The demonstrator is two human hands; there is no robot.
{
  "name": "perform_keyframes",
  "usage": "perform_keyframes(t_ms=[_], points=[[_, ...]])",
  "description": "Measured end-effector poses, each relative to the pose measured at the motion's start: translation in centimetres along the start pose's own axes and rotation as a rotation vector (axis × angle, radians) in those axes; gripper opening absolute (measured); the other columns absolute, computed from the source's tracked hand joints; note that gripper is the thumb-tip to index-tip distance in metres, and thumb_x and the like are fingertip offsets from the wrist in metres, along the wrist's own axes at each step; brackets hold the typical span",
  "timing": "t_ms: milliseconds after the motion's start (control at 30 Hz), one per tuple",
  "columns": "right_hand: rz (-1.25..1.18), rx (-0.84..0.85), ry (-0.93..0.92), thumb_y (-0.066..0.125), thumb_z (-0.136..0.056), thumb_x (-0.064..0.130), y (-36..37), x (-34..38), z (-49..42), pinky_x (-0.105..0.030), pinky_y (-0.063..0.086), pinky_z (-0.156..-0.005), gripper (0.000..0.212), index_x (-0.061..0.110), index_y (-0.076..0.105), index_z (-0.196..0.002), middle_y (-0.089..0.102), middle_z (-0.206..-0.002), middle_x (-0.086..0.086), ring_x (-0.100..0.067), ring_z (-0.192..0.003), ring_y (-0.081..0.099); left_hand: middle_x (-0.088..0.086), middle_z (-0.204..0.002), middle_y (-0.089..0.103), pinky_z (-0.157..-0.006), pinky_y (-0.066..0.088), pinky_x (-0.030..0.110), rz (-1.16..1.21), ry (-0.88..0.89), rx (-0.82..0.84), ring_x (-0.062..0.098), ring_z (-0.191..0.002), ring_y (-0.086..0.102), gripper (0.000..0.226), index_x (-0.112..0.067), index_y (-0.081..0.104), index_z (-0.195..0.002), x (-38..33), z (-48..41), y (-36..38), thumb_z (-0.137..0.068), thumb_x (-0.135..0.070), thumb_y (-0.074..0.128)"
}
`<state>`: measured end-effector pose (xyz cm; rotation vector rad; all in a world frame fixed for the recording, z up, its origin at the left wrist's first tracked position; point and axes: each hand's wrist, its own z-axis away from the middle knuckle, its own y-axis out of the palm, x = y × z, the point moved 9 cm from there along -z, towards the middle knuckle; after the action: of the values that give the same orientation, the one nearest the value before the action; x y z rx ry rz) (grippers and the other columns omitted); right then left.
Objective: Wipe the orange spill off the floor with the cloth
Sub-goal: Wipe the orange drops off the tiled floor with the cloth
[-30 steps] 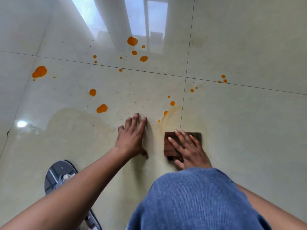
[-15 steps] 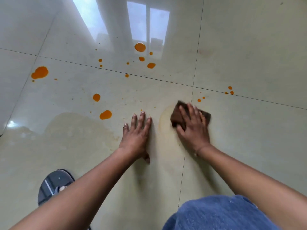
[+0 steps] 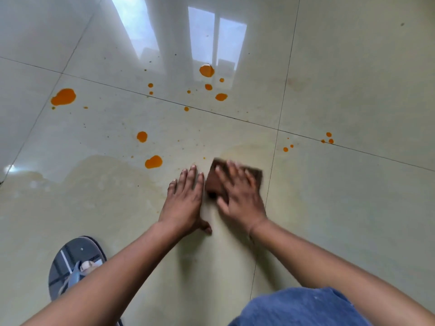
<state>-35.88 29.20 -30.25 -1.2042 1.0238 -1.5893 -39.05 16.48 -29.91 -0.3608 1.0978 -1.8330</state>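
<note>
Blur smears the right hand (image 3: 239,197) and the dark-brown folded cloth (image 3: 212,183) it mostly covers; the left forearm (image 3: 131,267) hides part of the grey striped sandal (image 3: 70,255).

Left forearm (image 3: 131,262) and right forearm (image 3: 306,260) bare, I note, both extended forward and converging. Left hand (image 3: 186,201) flat on the floor (image 3: 353,208), palm down, fingers straight and close, thumb angled back toward the right. Right hand (image 3: 240,196) just beside it, palm down on the cloth (image 3: 213,182), fingers spread flat; I read its outline as blurred.
</note>
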Motion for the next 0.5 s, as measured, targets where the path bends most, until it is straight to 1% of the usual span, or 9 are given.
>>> perform_keyframes(t_ms=[67, 133, 233, 267, 300, 333, 400, 467, 500], points=[[0.059, 0.141, -0.231, 0.050, -0.075, 0.050, 1.1, 0.8, 5.1, -0.039, 0.013, -0.116, 0.083, 0.027, 0.024, -0.151, 0.020, -0.159, -0.009, -0.025, -0.146, 0.021, 0.012, -0.158, -0.025, -0.117, -0.007, 0.047, -0.040, -0.021, -0.027, 0.030, -0.145, -0.024, 0.144, -0.012, -0.014, -0.152, 1.0, 1.0, -0.1, -0.055, -0.070, 0.076], [0.083, 0.127, -0.274, 0.049, -0.076, 0.051, 0.5, -1.5, 4.0, -0.039, 0.013, -0.115, 0.082, 0.028, 0.025, -0.151, 0.019, -0.159, -0.008, -0.026, -0.146, 0.022, 0.011, -0.158, -0.025, -0.116, -0.009, 0.050, -0.075, -0.061, -0.046, 0.031, -0.144, -0.026, 0.144, -0.013, -0.014, -0.151, 2.5, 2.0, -0.3, -0.054, -0.072, 0.074], [0.030, 0.005, 0.091, 0.049, -0.084, 0.047, -1.4, -1.7, -4.4, -0.040, 0.009, -0.116, 0.076, 0.028, 0.021, -0.151, 0.015, -0.161, -0.007, -0.025, -0.147, 0.014, 0.010, -0.158, -0.025, -0.116, -0.008, 0.053, -0.056, -0.147, -0.095, 0.031, -0.144, -0.025, 0.146, -0.014, -0.012, -0.152, 6.0, 2.9, -0.8, -0.051, -0.075, 0.074], [0.015, 0.001, 0.117, 0.051, -0.084, 0.046, -1.0, 0.2, -5.7, -0.041, 0.008, -0.116, 0.076, 0.028, 0.021, -0.151, 0.014, -0.161, -0.007, -0.025, -0.148, 0.012, 0.010, -0.158, -0.024, -0.115, -0.007, 0.054, -0.044, -0.176, -0.106, 0.031, -0.144, -0.024, 0.146, -0.014, -0.010, -0.152, 7.1, 3.1, -1.1, -0.049, -0.076, 0.074], [0.004, 0.010, 0.054, 0.052, -0.084, 0.045, -0.3, 2.3, -5.6, -0.041, 0.008, -0.116, 0.077, 0.027, 0.021, -0.151, 0.015, -0.160, -0.008, -0.026, -0.148, 0.013, 0.010, -0.158, -0.023, -0.115, -0.007, 0.054, -0.041, -0.200, -0.110, 0.031, -0.145, -0.023, 0.147, -0.014, -0.010, -0.152, 8.0, 3.1, -1.5, -0.048, -0.077, 0.073], [0.018, 0.028, -0.085, 0.052, -0.082, 0.045, 0.6, 4.7, -4.4, -0.041, 0.008, -0.116, 0.078, 0.026, 0.022, -0.151, 0.017, -0.160, -0.009, -0.026, -0.147, 0.015, 0.009, -0.159, -0.023, -0.115, -0.006, 0.054, -0.035, -0.238, -0.118, 0.031, -0.145, -0.022, 0.148, -0.014, -0.010, -0.152, 9.1, 3.4, -1.9, -0.047, -0.078, 0.072], [0.051, 0.147, -0.323, 0.050, -0.079, 0.049, 2.0, 6.0, 1.0, -0.039, 0.011, -0.116, 0.081, 0.027, 0.023, -0.151, 0.019, -0.159, -0.009, -0.024, -0.147, 0.017, 0.009, -0.159, -0.023, -0.116, -0.005, 0.054, -0.001, -0.306, -0.112, 0.032, -0.145, -0.021, 0.149, -0.013, -0.010, -0.152, 11.3, 4.0, -2.2, -0.046, -0.079, 0.072], [0.080, 0.143, -0.391, 0.050, -0.077, 0.050, 1.2, 3.3, 2.2, -0.039, 0.012, -0.116, 0.081, 0.028, 0.024, -0.151, 0.018, -0.159, -0.008, -0.025, -0.146, 0.020, 0.009, -0.159, -0.023, -0.115, -0.005, 0.055, 0.026, -0.349, -0.090, 0.032, -0.146, -0.020, 0.151, -0.013, -0.012, -0.152, 13.2, 4.7, -2.2, -0.046, -0.079, 0.073], [0.077, 0.102, -0.326, 0.051, -0.079, 0.049, 0.7, 2.2, 0.5, -0.039, 0.011, -0.116, 0.079, 0.028, 0.024, -0.151, 0.018, -0.159, -0.008, -0.026, -0.146, 0.021, 0.010, -0.159, -0.022, -0.115, -0.004, 0.055, 0.024, -0.369, -0.071, 0.032, -0.146, -0.019, 0.152, -0.013, -0.012, -0.152, 14.2, 5.1, -2.1, -0.045, -0.079, 0.073]])
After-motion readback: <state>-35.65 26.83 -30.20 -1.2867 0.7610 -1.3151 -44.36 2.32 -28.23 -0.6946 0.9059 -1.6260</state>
